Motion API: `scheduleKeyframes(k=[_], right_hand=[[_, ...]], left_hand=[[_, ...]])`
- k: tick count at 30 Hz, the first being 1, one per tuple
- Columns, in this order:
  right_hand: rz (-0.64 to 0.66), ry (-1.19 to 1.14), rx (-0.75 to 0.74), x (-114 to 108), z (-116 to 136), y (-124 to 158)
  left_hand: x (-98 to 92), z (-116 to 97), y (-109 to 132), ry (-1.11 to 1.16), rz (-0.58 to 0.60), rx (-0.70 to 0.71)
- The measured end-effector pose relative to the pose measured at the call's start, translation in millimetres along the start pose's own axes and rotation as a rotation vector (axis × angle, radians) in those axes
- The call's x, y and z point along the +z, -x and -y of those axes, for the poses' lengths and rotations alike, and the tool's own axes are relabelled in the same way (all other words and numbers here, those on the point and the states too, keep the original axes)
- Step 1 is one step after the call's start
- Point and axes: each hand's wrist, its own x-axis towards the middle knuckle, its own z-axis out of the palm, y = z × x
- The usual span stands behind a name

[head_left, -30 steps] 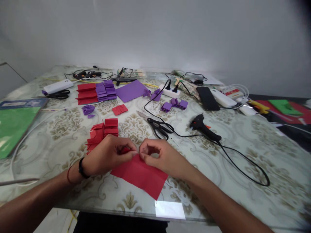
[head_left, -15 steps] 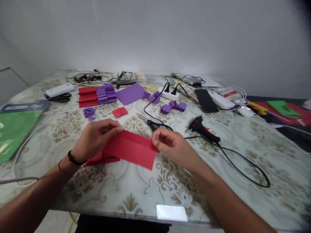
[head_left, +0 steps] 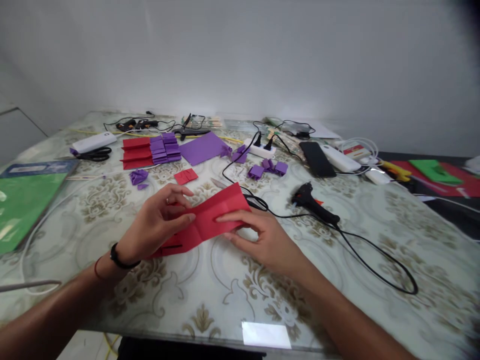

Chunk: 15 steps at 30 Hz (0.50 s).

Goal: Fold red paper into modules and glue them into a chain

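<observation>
A creased strip of red paper [head_left: 212,217] is held up over the table between my two hands, its right end tilted upward. My left hand [head_left: 159,220] grips the left part, thumb on the near face and fingers curled above. At the right end, my right hand [head_left: 264,240] holds the lower edge, with one finger lying across the near face and another below. Folded red paper [head_left: 168,248] lies under my left hand, partly hidden. Behind the strip are black-handled scissors [head_left: 255,201], partly covered. A small folded red piece [head_left: 186,176] lies beyond my left hand.
A black glue gun [head_left: 315,202] with a looping cord lies right. Pleated red paper [head_left: 137,152], pleated purple paper [head_left: 165,148], a purple sheet [head_left: 204,147] and a power strip [head_left: 259,149] are farther back. A phone [head_left: 317,160] lies back right; green paper [head_left: 28,205] is left.
The red strip has turned, its right end rising and a crease now showing. My right hand has shifted from the strip's upper corner to its lower right edge. My left hand's fingers have loosened slightly.
</observation>
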Motion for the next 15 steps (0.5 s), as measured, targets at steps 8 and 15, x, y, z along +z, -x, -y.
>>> scheduleKeyframes(k=[8, 15], right_hand=[[-0.036, -0.007, -0.009, 2.2, 8.8, 3.5], [-0.176, -0.294, 0.192, 19.3, 4.4, 7.0]], left_hand=[[4.2, -7.0, 6.2, -0.277, 0.474, -0.128], [14.0, -4.0, 9.3, -0.056, 0.429, -0.200]])
